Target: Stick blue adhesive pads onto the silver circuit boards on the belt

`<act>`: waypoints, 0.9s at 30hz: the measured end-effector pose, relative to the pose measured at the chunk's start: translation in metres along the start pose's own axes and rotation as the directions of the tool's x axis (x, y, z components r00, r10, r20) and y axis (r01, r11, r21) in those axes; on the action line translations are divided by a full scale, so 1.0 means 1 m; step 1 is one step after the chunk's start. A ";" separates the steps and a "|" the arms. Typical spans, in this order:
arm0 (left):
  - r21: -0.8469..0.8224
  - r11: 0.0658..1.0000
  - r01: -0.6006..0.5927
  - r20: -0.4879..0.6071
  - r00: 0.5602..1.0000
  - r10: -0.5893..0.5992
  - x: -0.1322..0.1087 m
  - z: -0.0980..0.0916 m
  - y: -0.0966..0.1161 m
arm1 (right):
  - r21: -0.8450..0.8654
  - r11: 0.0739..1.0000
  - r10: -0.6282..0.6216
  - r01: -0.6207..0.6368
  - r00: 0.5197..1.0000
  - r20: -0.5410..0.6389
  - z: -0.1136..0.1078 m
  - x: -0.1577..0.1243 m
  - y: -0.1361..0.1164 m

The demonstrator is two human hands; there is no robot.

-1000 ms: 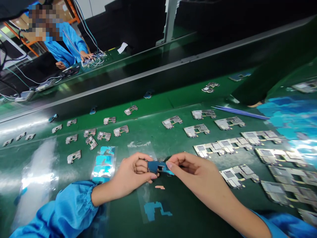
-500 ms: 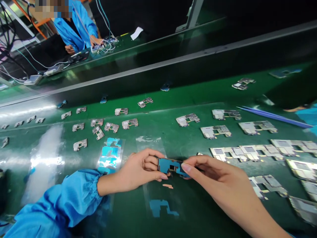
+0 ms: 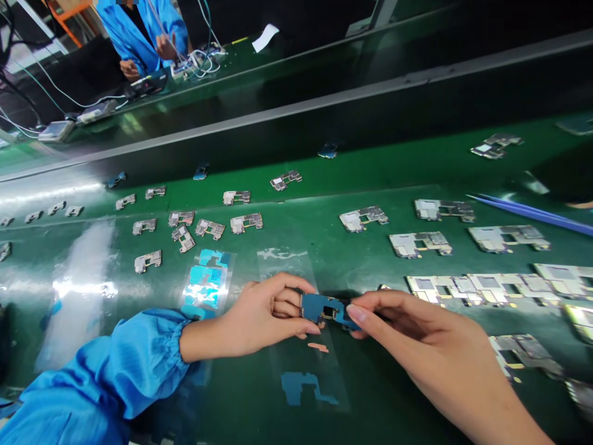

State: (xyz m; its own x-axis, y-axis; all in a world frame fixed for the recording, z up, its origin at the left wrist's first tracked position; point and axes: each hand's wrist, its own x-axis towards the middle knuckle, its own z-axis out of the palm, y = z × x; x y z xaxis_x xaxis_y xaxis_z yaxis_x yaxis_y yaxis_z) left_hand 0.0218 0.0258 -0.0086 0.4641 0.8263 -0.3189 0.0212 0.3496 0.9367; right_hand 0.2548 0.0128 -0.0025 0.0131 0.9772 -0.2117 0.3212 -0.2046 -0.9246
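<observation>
the left hand (image 3: 264, 315) curls closed around one end of a flat blue-filmed circuit board (image 3: 324, 308) at twelve o'clock from the wrists. the right hand (image 3: 421, 337) pinches its other end. below lies a clear plastic sheet (image 3: 301, 383). shiny metal boards (image 3: 419, 244) dot the smooth green mat (image 3: 370, 167).

bright white glare, bowed edges

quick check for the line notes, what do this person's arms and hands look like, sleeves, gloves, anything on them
The left arm wears a bright blue sleeve of smooth fabric, gathered at an elastic cuff. The left hand and right hand are bare, with no gloves, and no ring or watch shows. The right forearm is bare as far as the view goes; its sleeve is out of view.
</observation>
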 end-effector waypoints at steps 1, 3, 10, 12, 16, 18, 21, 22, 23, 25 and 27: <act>0.003 1.000 0.001 0.000 1.000 -0.001 0.000 0.000 0.000 | -0.007 1.000 0.002 -0.002 1.000 -0.002 0.000 0.000 0.000; 0.006 1.000 -0.001 -0.006 1.000 0.001 0.000 0.000 0.000 | -0.018 1.000 -0.001 0.001 1.000 0.000 0.001 0.001 -0.001; -0.032 0.999 0.013 -0.024 1.000 -0.014 0.001 0.003 0.004 | -0.010 1.000 -0.010 0.010 1.000 0.025 0.001 0.000 0.001; -0.041 0.999 0.019 -0.022 1.000 -0.020 0.001 0.003 0.004 | -0.013 1.000 -0.012 0.013 0.999 0.035 0.000 0.000 0.003; -0.056 0.998 0.025 -0.017 1.000 -0.026 0.001 0.003 0.004 | -0.003 1.000 0.009 -0.009 0.998 0.067 -0.002 0.000 0.004; -0.074 0.997 0.033 -0.019 0.999 -0.034 0.002 0.003 0.004 | 0.021 0.999 0.032 -0.034 0.997 0.064 -0.002 0.000 0.004; -0.100 0.994 0.051 -0.031 0.998 -0.054 0.002 0.004 0.003 | 0.090 0.994 0.064 -0.068 0.997 0.049 -0.002 0.001 0.003; -0.101 0.993 0.058 -0.035 0.997 -0.061 0.003 0.004 0.003 | 0.101 0.992 0.067 -0.072 0.996 0.052 -0.002 0.001 0.003; -0.098 0.993 0.063 -0.038 0.997 -0.067 0.003 0.004 0.003 | 0.101 0.992 0.066 -0.072 0.996 0.057 -0.002 0.001 0.003; -0.088 0.994 0.069 -0.039 0.997 -0.073 0.002 0.004 0.002 | 0.070 0.996 0.058 -0.062 0.996 0.064 -0.002 0.001 0.002; -0.086 0.994 0.066 -0.038 0.997 -0.070 0.002 0.003 0.001 | 0.032 0.998 0.056 -0.058 0.997 0.049 -0.002 0.001 0.001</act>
State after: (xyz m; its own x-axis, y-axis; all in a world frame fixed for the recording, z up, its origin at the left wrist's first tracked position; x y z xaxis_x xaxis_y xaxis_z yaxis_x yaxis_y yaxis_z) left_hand 0.0259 0.0263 -0.0079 0.4278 0.8160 -0.3887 -0.0246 0.4404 0.8975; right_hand 0.2570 0.0140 -0.0026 -0.0155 0.9603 -0.2785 0.2898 -0.2623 -0.9205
